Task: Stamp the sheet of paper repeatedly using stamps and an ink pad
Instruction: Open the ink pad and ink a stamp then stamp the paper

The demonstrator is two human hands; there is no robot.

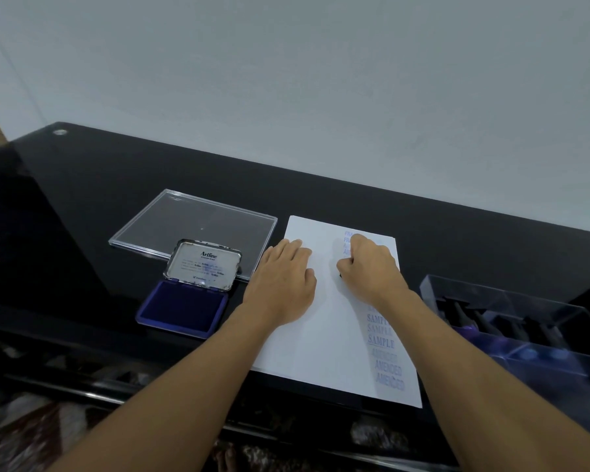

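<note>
A white sheet of paper (pixel 327 328) lies on the black table, with blue stamped words down its right side. My left hand (pixel 283 284) rests flat on the sheet's left edge, fingers together. My right hand (pixel 368 267) is closed in a fist on the upper right part of the sheet, pressing down on a stamp (pixel 340 275) of which only a dark sliver shows under the fist. An open ink pad (pixel 184 308) with blue felt and a raised metal lid sits left of the paper.
A clear plastic lid (pixel 198 223) lies behind the ink pad. A clear tray (pixel 525 321) holding several stamps stands right of the paper. The table's front edge (pixel 116 393) runs near the bottom; a white wall rises behind.
</note>
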